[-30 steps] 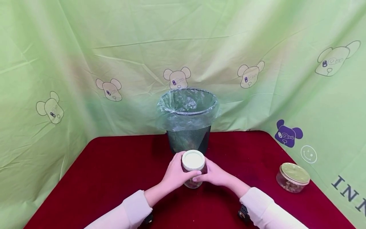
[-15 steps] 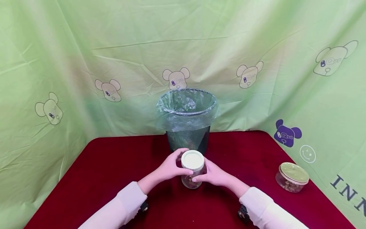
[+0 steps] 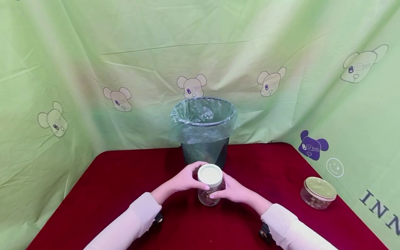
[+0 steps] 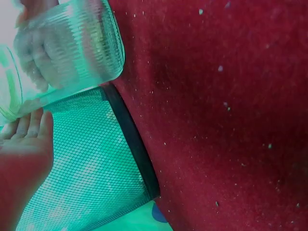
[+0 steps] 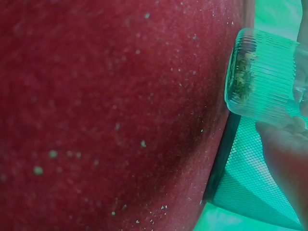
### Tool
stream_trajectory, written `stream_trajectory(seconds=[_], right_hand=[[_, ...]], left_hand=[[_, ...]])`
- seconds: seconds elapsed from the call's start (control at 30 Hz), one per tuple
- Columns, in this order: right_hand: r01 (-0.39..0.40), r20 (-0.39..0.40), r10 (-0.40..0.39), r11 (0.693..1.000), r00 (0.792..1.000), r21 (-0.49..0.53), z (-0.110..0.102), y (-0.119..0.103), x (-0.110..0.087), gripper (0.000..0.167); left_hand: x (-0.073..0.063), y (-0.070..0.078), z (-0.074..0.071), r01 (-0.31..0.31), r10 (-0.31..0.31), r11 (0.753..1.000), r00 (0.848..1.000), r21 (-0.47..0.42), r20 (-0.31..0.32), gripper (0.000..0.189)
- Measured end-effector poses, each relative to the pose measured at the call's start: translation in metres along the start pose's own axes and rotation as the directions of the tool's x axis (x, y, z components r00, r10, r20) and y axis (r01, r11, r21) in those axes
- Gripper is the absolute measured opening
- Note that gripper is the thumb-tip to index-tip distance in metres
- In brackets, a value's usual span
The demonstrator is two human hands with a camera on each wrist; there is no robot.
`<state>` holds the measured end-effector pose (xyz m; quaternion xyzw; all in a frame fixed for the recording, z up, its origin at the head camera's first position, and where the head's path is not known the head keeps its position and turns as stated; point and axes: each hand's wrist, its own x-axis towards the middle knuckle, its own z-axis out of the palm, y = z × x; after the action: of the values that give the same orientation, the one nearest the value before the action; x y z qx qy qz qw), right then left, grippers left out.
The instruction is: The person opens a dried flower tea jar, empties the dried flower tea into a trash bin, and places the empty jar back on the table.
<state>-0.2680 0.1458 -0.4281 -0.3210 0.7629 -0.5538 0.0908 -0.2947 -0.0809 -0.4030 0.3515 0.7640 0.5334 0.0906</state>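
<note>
A clear ribbed jar (image 3: pixel 204 199) with a round pale lid (image 3: pixel 210 174) stands upright near the middle of the red table. My left hand (image 3: pixel 186 178) curls about the lid from the left, thumb along its near side and fingers at its far side. From the right, my right hand (image 3: pixel 234 190) grips the jar's body, its thumb across the front below the lid. In the right wrist view, small brownish bits (image 5: pixel 245 74) lie at the jar's bottom. The left wrist view has left-hand fingers (image 4: pixel 34 126) at the lid's edge and right-hand fingers seen through the glass.
Just behind the jar is a dark mesh bin (image 3: pixel 206 149) lined with a clear plastic bag (image 3: pixel 204 133). A low round tub (image 3: pixel 318 198) with a gold lid, holding nut-like pieces, sits near the right edge. Green printed cloth (image 3: pixel 131 45) hangs behind and at both sides.
My left hand has shifted back to the left around the lid and its thumb has drawn away from the right thumb. The right hand keeps its grip; the jar stays in place.
</note>
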Motion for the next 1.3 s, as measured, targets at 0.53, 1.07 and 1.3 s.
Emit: stream_trajectory(seconds=[0.53, 1.07, 1.3], right_hand=[[0.020, -0.002, -0.020, 0.999, 1.000, 0.031, 0.002, 0.004, -0.002, 0.075], [0.023, 0.013, -0.024, 0.998, 1.000, 0.050, 0.002, 0.004, -0.001, 0.076], [0.020, 0.007, -0.020, 0.999, 1.000, 0.041, 0.003, 0.003, 0.000, 0.075]], left_hand=[[-0.016, 0.013, 0.039, 0.123, -0.001, 0.947, 0.926, 0.298, -0.378, 0.073], [-0.022, 0.021, 0.056, 0.215, 0.055, 0.867, 0.855, 0.449, -0.515, 0.077], [-0.022, 0.023, 0.047, 0.218, 0.040, 0.857, 0.875, 0.467, -0.482, 0.094]])
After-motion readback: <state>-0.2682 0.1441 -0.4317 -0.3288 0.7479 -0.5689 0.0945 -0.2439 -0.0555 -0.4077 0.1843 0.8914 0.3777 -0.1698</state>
